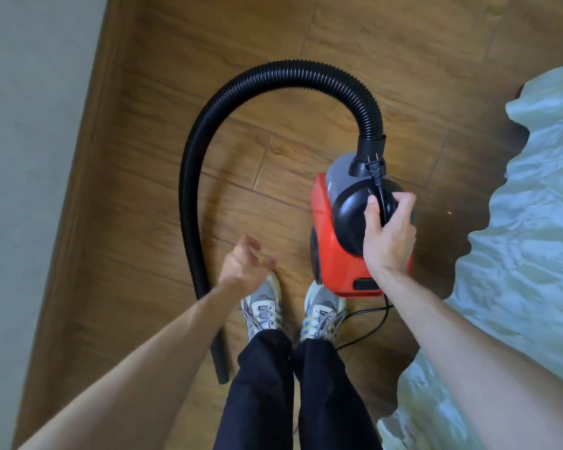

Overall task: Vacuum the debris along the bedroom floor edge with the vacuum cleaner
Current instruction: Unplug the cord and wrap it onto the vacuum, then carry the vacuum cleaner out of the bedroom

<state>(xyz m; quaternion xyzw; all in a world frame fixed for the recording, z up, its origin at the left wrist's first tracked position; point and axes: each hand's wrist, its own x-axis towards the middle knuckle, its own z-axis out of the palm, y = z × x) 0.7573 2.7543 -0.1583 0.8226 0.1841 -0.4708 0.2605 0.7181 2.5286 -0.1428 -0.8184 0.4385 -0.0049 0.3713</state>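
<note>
Right hand (389, 232): curled round the black top of the small red plastic vacuum cleaner (335, 235), above the brown wooden floor (143, 222), likely for carrying.
Left hand (244, 267): loose, half open, holding nothing.
Long black ribbed hose (273, 71): looped ahead, tip down near the wall edge (78, 190).

This is a bedroom in a home. The floor (273, 34) is laid with brown wood-look planks. At 9 o'clock stands a plain pale wall (30, 125), and a brown skirting board (95, 157) runs along its foot from 12 o'clock down to 7 o'clock. From 3 o'clock round to 5 o'clock the edge of a bed shows, draped in a rumpled pale green cover (527, 222) that hangs over its side. A small red and black household vacuum cleaner (332, 228) with a ribbed black hose (208, 125) is in the strip of floor between wall and bed, and the person stands there in trainers (264, 306) at 6 o'clock
</note>
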